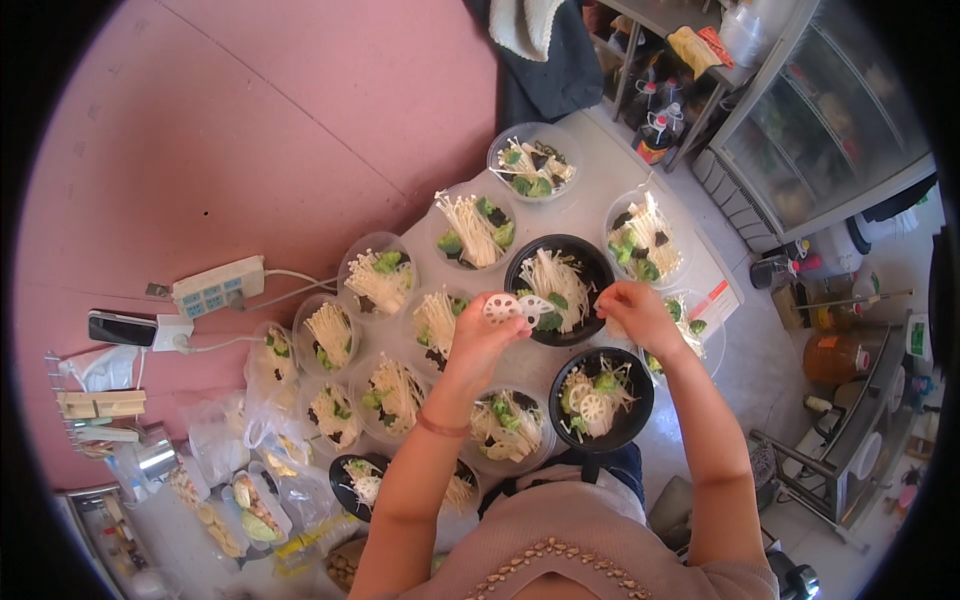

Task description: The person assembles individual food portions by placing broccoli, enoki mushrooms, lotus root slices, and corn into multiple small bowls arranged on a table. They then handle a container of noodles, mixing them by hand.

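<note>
My left hand (482, 340) pinches thin white lotus root slices (502, 308) with round holes, over the left rim of a black bowl (512, 268). Inside that bowl lie enoki mushrooms (552, 278) and broccoli (551, 316). At the bowl's right rim is my right hand (640, 315), its thumb and fingers drawn together; whether something small is between them is hidden. Closer to me, a second black bowl (646, 410) contains enoki, broccoli and lotus root slices (592, 408).
Several clear round bowls (475, 262) of enoki and broccoli crowd the pale table (585, 150). Plastic bags (290, 480) and food trays (262, 510) lie at lower left. A power strip (218, 288) and phone (122, 328) are by the pink wall. A glass-door fridge (825, 110) stands at right.
</note>
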{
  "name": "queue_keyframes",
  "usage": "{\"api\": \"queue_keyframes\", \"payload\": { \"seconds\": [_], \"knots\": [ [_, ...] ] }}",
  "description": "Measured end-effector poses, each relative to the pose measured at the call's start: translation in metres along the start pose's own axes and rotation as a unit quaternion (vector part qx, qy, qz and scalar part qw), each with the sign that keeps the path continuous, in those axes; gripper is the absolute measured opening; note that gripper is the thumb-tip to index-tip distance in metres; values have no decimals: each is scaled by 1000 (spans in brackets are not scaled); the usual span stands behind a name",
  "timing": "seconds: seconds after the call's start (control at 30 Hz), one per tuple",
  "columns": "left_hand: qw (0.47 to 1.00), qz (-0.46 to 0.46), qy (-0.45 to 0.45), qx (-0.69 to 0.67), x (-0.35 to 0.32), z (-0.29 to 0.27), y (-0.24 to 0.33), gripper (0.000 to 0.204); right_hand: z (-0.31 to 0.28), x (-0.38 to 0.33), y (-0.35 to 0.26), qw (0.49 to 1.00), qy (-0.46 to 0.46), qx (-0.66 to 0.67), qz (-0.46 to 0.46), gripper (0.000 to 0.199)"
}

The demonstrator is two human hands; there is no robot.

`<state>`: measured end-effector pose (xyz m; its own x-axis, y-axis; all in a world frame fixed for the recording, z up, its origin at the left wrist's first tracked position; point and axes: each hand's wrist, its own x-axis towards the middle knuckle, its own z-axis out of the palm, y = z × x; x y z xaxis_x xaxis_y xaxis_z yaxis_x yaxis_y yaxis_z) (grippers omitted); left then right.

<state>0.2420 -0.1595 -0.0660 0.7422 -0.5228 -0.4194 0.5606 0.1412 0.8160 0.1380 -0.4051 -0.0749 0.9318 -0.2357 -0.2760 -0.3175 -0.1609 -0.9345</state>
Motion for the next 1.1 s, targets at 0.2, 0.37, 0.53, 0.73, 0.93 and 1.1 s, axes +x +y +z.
{"api": "queue_keyframes", "payload": {
  "seconds": [0.2,0.37,0.53,0.73,0.93,1.1],
  "knots": [
    [999,-24,-17,-21,-2,-3,2,33,-6,-18,-18,917,-42,375,130,23],
    [998,-37,-26,-40,0,5,0,32,11,-23,-24,874,-38,474,99,28],
    [996,-43,-48,-60,-5,6,4,31,11,-28,-18,887,-52,449,96,25],
    [995,-39,-67,-67,-6,21,4,30,28,-17,-24,933,-76,335,103,22],
    [999,35,-7,17,-5,17,7,31,20,4,-9,973,33,218,67,20],
    [994,-3,-57,-93,0,8,13,34,22,5,-29,876,-58,471,81,22]
  ]
}}
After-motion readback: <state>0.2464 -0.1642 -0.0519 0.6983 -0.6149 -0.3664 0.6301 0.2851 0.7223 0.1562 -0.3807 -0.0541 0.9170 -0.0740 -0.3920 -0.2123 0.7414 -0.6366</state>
